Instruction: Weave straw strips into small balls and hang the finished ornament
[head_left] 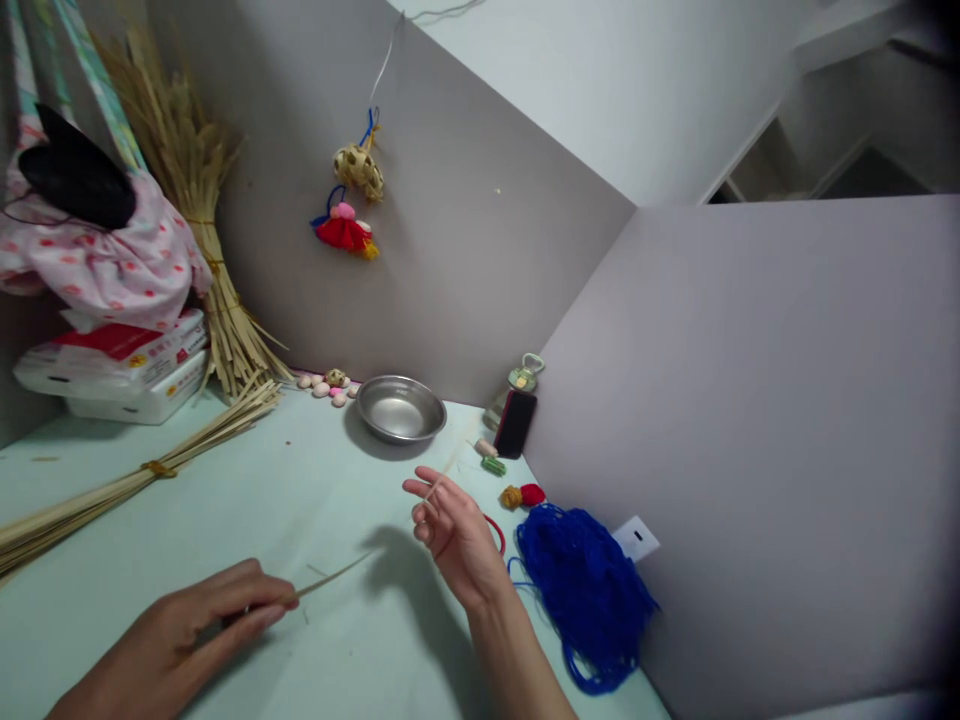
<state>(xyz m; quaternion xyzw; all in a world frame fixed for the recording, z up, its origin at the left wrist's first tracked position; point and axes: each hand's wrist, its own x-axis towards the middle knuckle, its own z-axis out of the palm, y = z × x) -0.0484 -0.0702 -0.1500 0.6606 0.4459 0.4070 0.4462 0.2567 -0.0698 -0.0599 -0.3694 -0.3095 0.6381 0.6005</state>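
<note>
- Visibly, a narrow tan strip of straw-like material, nearly straight, tapering to a fine tip.
- Strip projects from the left hand, pinched between thumb and forefinger, over the pale green tabletop; tip directed toward the right hand, apart from it.
- Right hand: fingers partly curled, fine pale strand crossing them; whether gripped, cannot tell.
- Beyond: round silver metal bowl; tangled bright-blue yarn heap right of the right hand.
</note>
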